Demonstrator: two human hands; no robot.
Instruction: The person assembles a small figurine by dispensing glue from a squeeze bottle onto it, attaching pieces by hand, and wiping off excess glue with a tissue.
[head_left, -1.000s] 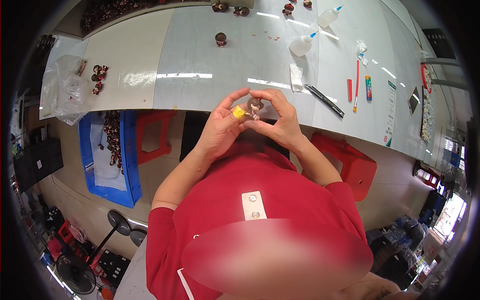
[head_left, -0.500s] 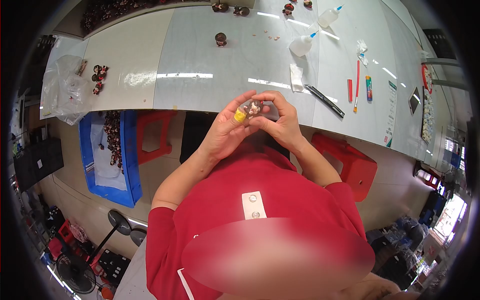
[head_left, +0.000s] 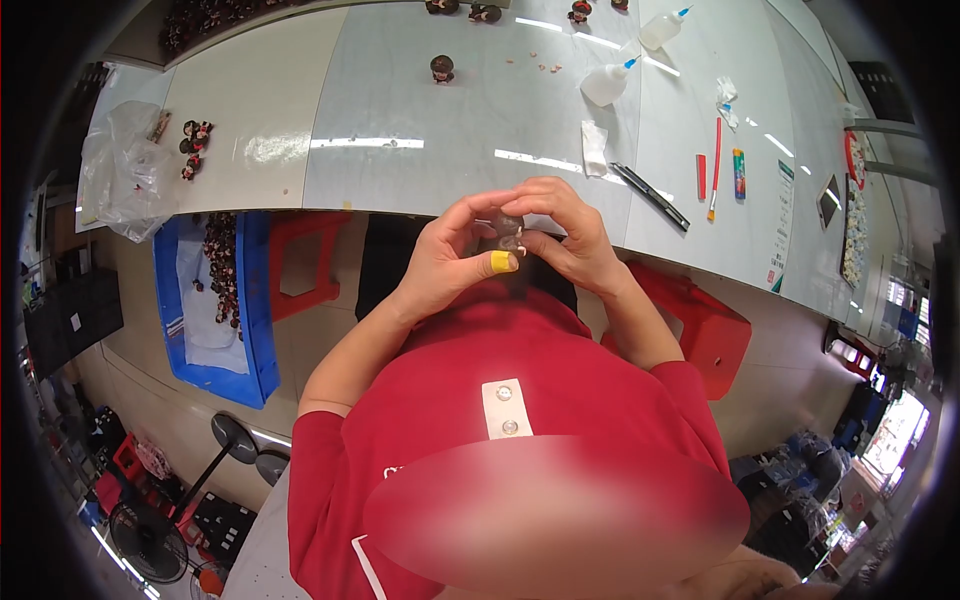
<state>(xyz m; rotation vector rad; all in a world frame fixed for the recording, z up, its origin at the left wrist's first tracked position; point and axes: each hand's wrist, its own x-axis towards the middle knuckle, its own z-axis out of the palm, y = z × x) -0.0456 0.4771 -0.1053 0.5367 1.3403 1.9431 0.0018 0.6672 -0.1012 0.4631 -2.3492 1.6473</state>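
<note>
Between my two hands, at the table's near edge, is a small brown-haired figurine. My left hand, with yellow tape round its thumb, has its fingers curled round the figurine's left side. My right hand holds the figurine from the right, index finger over its top and thumb beside it. The figurine's lower part is small and blurred. On the table beyond stands another figurine, with tiny pale pieces to its right. A folded white tissue and a black pen lie right of my hands.
Two bottles with blue tips stand at the back. Further right lie a red-handled brush and a lighter-like tube. Several figurines and a plastic bag are at left. Below are a blue crate and red stools.
The figurine has turned and sits darker between my hands. My left thumb has swung down and right, and my right fingers now arch over the top. The view has shifted slightly.
</note>
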